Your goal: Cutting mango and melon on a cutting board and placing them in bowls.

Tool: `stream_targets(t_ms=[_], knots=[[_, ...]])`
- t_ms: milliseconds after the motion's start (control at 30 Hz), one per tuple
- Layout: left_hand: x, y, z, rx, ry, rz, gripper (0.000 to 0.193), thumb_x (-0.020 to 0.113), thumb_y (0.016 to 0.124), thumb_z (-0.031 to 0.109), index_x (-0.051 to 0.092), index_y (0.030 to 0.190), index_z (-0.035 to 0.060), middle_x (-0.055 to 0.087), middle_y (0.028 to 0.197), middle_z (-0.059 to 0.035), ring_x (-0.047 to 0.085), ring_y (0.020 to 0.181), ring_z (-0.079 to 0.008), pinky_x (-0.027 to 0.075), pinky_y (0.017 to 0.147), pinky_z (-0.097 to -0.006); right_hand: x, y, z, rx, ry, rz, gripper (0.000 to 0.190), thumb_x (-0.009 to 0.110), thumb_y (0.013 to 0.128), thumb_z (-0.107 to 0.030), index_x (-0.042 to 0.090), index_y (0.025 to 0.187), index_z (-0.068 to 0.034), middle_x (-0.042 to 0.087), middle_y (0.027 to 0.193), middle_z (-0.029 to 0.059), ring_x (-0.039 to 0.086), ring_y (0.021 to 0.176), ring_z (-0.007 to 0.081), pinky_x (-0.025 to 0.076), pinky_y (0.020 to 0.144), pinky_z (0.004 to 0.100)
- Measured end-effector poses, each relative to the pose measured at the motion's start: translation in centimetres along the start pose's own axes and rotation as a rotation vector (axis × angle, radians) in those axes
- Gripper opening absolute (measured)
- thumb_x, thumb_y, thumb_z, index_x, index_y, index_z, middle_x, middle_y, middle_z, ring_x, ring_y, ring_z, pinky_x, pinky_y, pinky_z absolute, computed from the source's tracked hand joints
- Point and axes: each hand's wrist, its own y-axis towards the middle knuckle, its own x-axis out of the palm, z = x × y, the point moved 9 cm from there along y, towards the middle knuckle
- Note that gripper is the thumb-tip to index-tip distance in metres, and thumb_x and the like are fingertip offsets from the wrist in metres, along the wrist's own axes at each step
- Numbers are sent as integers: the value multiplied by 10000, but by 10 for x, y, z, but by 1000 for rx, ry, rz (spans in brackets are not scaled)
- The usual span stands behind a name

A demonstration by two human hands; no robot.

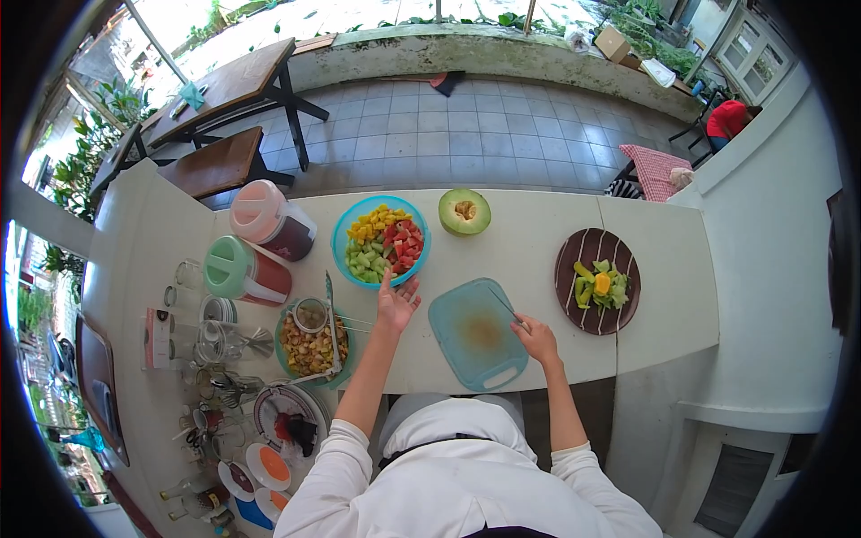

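My left hand (398,304) is palm up with fingers spread at the near rim of a blue plastic bowl (335,250), holding nothing. Diced yellow fruit (377,224), red fruit (405,243) and pale green fruit (367,261) lie in separate heaps in the bowl. In my right hand (535,338) is a knife (504,302), its blade over the upper right part of a light blue cutting board (464,316) with a brownish stain. A halved green melon (464,212), seed hollow up, sits right of the bowl. Farther right, a dark striped plate (585,323) bears green and yellow pieces (602,286).
Two lidded pitchers (232,267) stand left of the bowl. Nearer me are a green basin (289,366) of chopped food with a strainer (312,315) across it, glassware (218,341) and stacked plates (316,410). Beyond the counter, a person in red (730,120) is at the far right.
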Motion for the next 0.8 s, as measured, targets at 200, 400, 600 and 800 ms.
stream_targets(t_ms=[200,400,600,800], knots=[[7,-47,-42,78,516,-1,544,525,813,483,441,1194,105,535,1082,-39,526,894,-135,385,753,-308,2,4,-8,10,-108,-29,557,541,791,-432,410,1281,-201,620,1024,61,574,955,276,453,796,377],[7,-68,-89,-89,1079,-138,457,526,835,410,484,1157,87,540,1083,-47,547,858,-126,397,721,-278,23,22,-33,-94,-229,-79,619,550,777,-443,331,1325,-257,503,1216,38,579,945,274,467,788,386],[55,-65,-82,142,1256,-349,349,522,857,307,524,1076,36,597,950,-99,580,821,-175,469,712,-307,17,16,-29,-131,-219,83,581,590,753,-362,386,1284,-241,389,1317,46,574,943,290,480,755,392],[77,-59,-28,473,1424,-248,351,545,834,295,526,1057,24,604,934,-126,598,737,-217,477,677,-322,-10,-51,14,255,-202,405,429,617,712,-215,509,1126,-189,453,1127,70,587,821,302,479,664,409]])
